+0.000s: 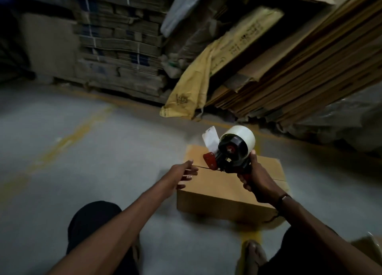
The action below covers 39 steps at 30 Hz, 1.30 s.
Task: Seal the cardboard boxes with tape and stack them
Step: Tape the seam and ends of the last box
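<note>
A closed cardboard box (225, 183) sat on the grey concrete floor (82, 150), just in front of the person's knees, its top flaps meeting along a seam that ran across the lid, w/ no tape visible on that seam. The right hand (256, 177) was curled tight round the red handle of a tape dispenser (229, 157), fingers wrapped & pressed together, thumb up along the back of the frame. The dispenser was held above the box's top, tilted, w/ its red blade end pointing toward the seam near the left edge of the lid; whether the blade touched the cardboard couldn't be told. A roll of pale tape (241, 138) sat on the dispenser's hub, & a loose flap of tape stuck up from the front end.

The left hand (184, 173) was at the box's left edge, fingers loosely bent & slightly spread, tips at or near the lid's corner by the seam; motion blur made it unclear if they pinched anything.

Behind the box, bundles of flattened cartons (119, 39) were stacked along the far edge of the floor, flat cardboard sheets (310, 68) leaned at the right, & a yellow sack (192, 88) hung between them. Faded yellow paint lines crossed the floor.
</note>
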Each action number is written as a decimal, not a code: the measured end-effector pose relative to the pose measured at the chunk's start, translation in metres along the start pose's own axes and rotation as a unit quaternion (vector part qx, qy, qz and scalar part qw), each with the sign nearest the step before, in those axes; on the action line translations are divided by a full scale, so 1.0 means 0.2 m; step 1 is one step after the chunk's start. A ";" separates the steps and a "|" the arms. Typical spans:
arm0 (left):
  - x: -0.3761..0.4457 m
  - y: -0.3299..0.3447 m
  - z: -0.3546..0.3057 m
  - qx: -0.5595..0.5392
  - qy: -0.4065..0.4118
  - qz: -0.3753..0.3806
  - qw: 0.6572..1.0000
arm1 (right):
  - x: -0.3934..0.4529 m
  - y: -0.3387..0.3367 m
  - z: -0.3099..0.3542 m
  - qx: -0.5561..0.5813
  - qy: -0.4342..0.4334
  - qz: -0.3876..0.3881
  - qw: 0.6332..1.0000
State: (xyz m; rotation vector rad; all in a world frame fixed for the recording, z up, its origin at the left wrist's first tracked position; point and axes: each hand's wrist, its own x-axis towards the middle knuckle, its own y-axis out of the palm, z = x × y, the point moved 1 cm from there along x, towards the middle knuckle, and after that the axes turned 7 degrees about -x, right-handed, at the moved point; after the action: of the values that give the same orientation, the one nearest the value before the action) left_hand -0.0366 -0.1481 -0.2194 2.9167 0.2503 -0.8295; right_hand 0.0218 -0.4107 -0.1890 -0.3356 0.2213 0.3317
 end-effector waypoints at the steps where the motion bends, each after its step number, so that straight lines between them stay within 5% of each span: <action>1: 0.03 -0.01 -0.04 -0.038 -0.019 0.013 0.999 | 0.05 0.04 0.01 0.006 -0.004 0.015 1.000; 7: 0.23 -0.02 -0.18 -0.236 -0.078 0.058 0.967 | 0.37 0.24 0.01 0.075 0.014 0.100 0.992; 15: 0.44 -0.05 -0.24 -0.345 -0.104 0.005 0.933 | 0.59 0.32 -0.01 0.114 0.037 0.116 0.986; 26: 0.57 -0.07 -0.31 -0.256 -0.061 -0.060 0.963 | 0.75 0.25 0.08 0.073 0.037 0.171 0.982; 39: 0.48 -0.08 -0.40 -0.259 0.012 -0.011 0.966 | 0.77 0.20 0.10 0.040 0.032 0.161 0.986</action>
State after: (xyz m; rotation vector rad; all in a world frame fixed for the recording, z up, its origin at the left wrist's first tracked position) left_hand 0.0815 -0.1089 -0.2025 2.4363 0.4299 -0.6142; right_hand 0.1537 -0.3250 -0.2231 -0.2309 0.3525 0.6302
